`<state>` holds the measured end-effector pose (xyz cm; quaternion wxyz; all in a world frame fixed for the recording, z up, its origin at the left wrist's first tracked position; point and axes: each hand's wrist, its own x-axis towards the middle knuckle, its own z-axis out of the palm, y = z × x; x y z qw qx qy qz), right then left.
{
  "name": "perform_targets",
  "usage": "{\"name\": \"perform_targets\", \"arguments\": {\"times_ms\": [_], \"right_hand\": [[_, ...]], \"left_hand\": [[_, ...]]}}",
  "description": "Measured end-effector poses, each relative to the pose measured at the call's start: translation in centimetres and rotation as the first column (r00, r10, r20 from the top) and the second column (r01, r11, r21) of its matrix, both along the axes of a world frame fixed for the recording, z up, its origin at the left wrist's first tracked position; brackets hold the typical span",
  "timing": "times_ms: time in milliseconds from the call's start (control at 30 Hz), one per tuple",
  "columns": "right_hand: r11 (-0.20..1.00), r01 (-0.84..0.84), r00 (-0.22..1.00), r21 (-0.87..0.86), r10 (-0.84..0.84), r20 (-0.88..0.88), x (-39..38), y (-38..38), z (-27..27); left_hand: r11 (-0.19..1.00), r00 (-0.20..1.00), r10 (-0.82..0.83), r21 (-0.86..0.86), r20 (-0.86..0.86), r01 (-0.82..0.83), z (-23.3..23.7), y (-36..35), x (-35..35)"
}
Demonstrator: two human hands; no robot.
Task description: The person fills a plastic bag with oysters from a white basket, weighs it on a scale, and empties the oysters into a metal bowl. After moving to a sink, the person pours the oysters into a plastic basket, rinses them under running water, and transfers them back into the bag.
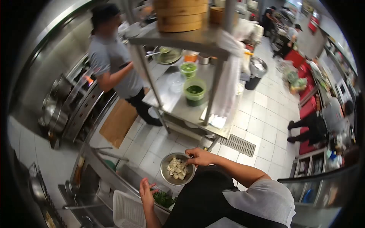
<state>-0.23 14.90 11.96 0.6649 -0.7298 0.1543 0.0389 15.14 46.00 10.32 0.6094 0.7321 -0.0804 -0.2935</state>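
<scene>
A metal bowl with pale, lumpy pieces of food in it is held by its rim in my right hand, the fingers wrapped over the edge. To the lower left of the bowl, my left hand is raised with its fingers apart and nothing in it. Leafy greens lie just beside and partly behind my left wrist. A white ribbed plastic tray sits to the left of my left forearm.
A steel table with green tubs and a steamer stands ahead. A co-worker is by the stove at left; others work at right. A drain grate crosses the tiled floor.
</scene>
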Motion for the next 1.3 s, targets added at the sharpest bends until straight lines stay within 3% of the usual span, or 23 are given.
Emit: {"name": "perform_targets", "arguments": {"times_ms": [133,233,433,467,533,633,733,867,1000,1067,1200,1267,1300], "right_hand": [[0.991,0.104,0.993,0.079,-0.1,-0.058,-6.0,-4.5,0.2],[0.981,0.16,0.987,0.109,-0.158,-0.019,-9.0,-5.9,-0.4],[0.943,0.308,0.947,0.127,-0.316,0.049,-18.2,-10.5,0.3],[0.943,0.311,0.944,0.116,-0.321,0.078,-19.8,-12.5,1.0],[0.933,0.356,0.934,0.053,-0.353,-0.049,-24.0,-14.7,4.4],[0.897,0.439,0.898,0.044,-0.44,0.02,-30.3,-18.7,2.8],[0.838,0.545,0.838,0.039,-0.545,0.001,-35.4,-21.7,3.6],[0.788,0.605,0.796,0.119,-0.603,-0.052,-40.1,-25.5,1.5],[0.774,0.57,0.814,0.274,-0.578,-0.061,-42.7,-31.0,2.1],[0.698,0.61,0.765,0.374,-0.642,-0.048,-43.3,-34.5,1.8],[0.701,0.606,0.75,0.376,-0.661,0.024,-45.2,-43.1,-1.4],[0.638,0.656,0.714,0.404,-0.697,-0.059,-47.4,-47.9,-3.6],[0.594,0.724,0.663,0.351,-0.74,-0.116,-48.7,-50.3,-5.6]], "left_hand": [[0.996,0.994,-0.093,0.01,0.051,0.092,-1.8,-2.9,-1.5],[0.981,0.981,-0.19,-0.055,-0.031,0.188,-1.8,-6.3,-4.5],[0.867,0.88,-0.467,-0.242,-0.087,0.436,0.7,-18.9,-14.6],[0.848,0.865,-0.494,-0.27,-0.091,0.457,1.5,-21.9,-16.0],[0.851,0.869,-0.483,-0.294,-0.109,0.436,1.7,-26.3,-18.9],[0.812,0.811,-0.557,-0.326,-0.182,0.484,0.9,-32.7,-23.6],[0.789,0.78,-0.609,-0.203,-0.142,0.579,-0.4,-38.3,-26.9],[0.748,0.725,-0.663,-0.199,-0.187,0.633,-1.3,-44.1,-29.8],[0.786,0.73,-0.618,-0.238,-0.291,0.57,-0.4,-49.2,-31.7],[0.794,0.725,-0.607,-0.275,-0.325,0.542,-0.5,-52.0,-32.2],[0.827,0.775,-0.556,-0.3,-0.3,0.476,-1.5,-59.3,-32.3],[0.809,0.776,-0.565,-0.372,-0.279,0.455,0.3,-64.7,-33.4],[0.782,0.759,-0.602,-0.378,-0.247,0.496,-1.6,-67.4,-32.1]]}}
